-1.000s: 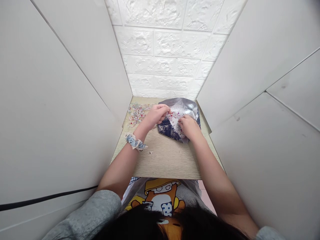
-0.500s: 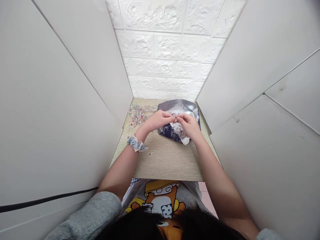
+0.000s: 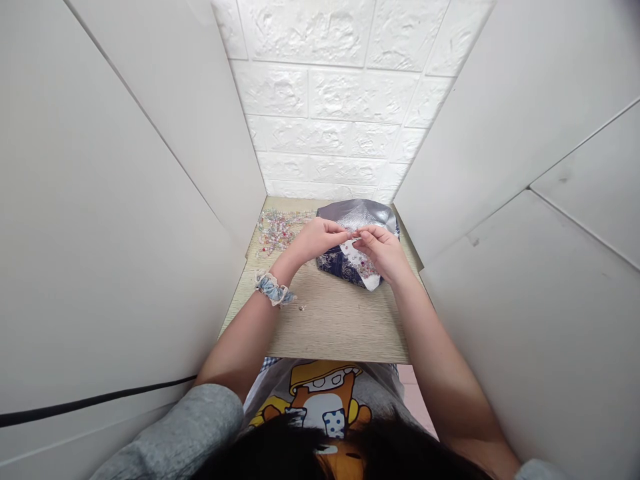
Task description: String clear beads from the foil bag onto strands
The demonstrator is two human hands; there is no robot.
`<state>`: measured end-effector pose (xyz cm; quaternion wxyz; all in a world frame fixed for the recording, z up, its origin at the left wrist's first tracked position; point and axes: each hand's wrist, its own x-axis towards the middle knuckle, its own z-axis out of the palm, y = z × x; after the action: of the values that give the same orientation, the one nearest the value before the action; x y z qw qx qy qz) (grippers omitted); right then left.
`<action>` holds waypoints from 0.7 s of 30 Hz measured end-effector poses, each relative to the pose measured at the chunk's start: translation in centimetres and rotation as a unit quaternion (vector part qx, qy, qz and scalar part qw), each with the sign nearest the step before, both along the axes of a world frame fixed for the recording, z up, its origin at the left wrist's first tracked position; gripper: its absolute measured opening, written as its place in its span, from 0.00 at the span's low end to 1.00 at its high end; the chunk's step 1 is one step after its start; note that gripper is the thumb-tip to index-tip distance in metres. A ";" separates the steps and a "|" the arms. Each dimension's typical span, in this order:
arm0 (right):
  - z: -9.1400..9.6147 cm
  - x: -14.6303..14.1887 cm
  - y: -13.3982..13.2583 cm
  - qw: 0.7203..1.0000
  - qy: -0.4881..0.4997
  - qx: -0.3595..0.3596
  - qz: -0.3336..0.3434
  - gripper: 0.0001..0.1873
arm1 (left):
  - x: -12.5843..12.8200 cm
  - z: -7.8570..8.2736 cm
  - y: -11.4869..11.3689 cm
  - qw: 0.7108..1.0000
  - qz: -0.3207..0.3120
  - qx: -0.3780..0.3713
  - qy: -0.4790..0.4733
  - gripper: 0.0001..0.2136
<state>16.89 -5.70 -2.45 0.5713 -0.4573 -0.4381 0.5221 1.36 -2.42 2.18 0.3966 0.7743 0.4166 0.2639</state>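
Observation:
Over a silver-lined bag with a dark blue patterned outside (image 3: 336, 265), my two hands meet fingertip to fingertip. My left hand (image 3: 323, 237) comes in from the left, thumb and fingers pinched together. Opposite it, my right hand (image 3: 383, 251) is also closed in a pinch. What the fingertips hold is too small to make out. Below them, small pink and clear beads (image 3: 367, 269) lie on a white piece in the bag's opening, partly covered by my right hand. A pile of colourful beaded strands (image 3: 276, 232) rests on the table left of the bag.
The narrow wooden table (image 3: 340, 327) is hemmed in by pale panels on both sides and a white brick-patterned wall (image 3: 335, 93) behind. A tiny object (image 3: 302, 308) lies near my left wrist. A black cable (image 3: 100, 400) runs along the left panel.
My right hand has shifted slightly right and turned a little, uncovering more of the beads. My left hand stays almost in place, still pinched.

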 end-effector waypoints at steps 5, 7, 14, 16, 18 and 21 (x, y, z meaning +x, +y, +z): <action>0.0 0.1 0.0 1.000 -0.010 -0.002 0.007 0.12 | 0.0 -0.1 0.0 1.000 0.006 0.001 -0.002 0.14; 0.0 0.1 0.0 1.000 -0.009 -0.004 0.009 0.12 | 0.0 -0.2 0.1 1.000 0.010 0.003 -0.003 0.13; 0.1 0.0 -0.1 1.000 0.006 -0.011 0.019 0.12 | 0.0 -0.3 0.1 1.000 0.025 0.008 -0.014 0.13; 0.1 0.0 -0.1 1.000 0.006 -0.011 0.020 0.12 | 0.1 -0.3 0.2 1.000 0.026 0.011 -0.012 0.13; 0.1 0.0 -0.1 1.000 0.009 -0.012 0.021 0.12 | 0.1 -0.4 0.2 1.000 0.025 0.013 -0.010 0.13; 0.0 0.0 0.0 1.000 0.011 -0.010 0.025 0.11 | 0.1 -0.4 0.2 1.000 0.024 0.016 -0.006 0.13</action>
<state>16.89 -5.73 -2.46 0.5585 -0.4463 -0.4372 0.5457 1.44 -2.20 1.80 0.3804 0.7684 0.4287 0.2849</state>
